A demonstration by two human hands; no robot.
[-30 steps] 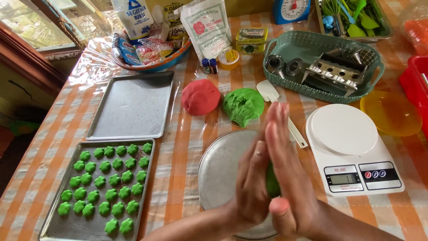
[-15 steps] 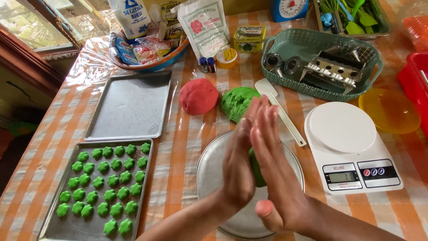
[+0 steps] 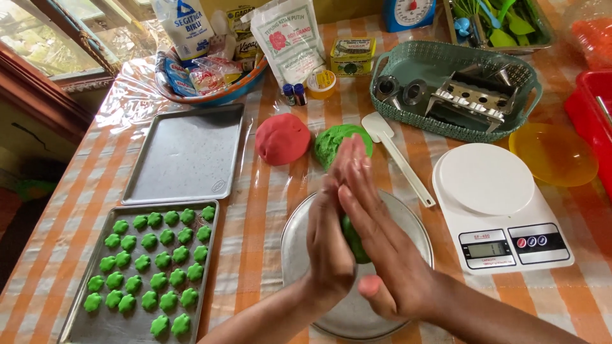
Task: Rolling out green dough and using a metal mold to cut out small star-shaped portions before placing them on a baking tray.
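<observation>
Lower baking tray (image 3: pixel 71 318) holds rows of small green shaped dough pieces (image 3: pixel 148 267), filling most of it. Upper baking tray (image 3: pixel 185 156), just above it, bare metal surface. Teal basket (image 3: pixel 529 108) at upper right holds metal press parts (image 3: pixel 475 95) and round metal rings. Blue bowl (image 3: pixel 210 95) at top left stuffed with plastic packets. Red bin (image 3: pixel 590 102) at right edge, contents unclear. Yellow bowl (image 3: pixel 553 153) beside the scale. Round metal plate (image 3: pixel 299 255) under the hands, nothing lying on its visible part.

Green dough piece (image 3: pixel 354 239): bright green, smooth, rounded lump, only a sliver showing between the palms; full shape hidden.

Left hand (image 3: pixel 328 236) and right hand (image 3: pixel 382 255) pressed palm to palm, fingers straight and pointing away from the person, dough sandwiched between them above the round metal plate. Both hands flat, not curled; grip is by palm pressure. Dough sits at mid-palm, touching both hands.

Red dough ball (image 3: pixel 282 138) and green dough mound (image 3: pixel 335 143) lie on the checked tablecloth (image 3: pixel 255 210) just beyond the fingertips, side by side. White spatula (image 3: pixel 398 156) lies between the mound and the white kitchen scale (image 3: pixel 500 204).
</observation>
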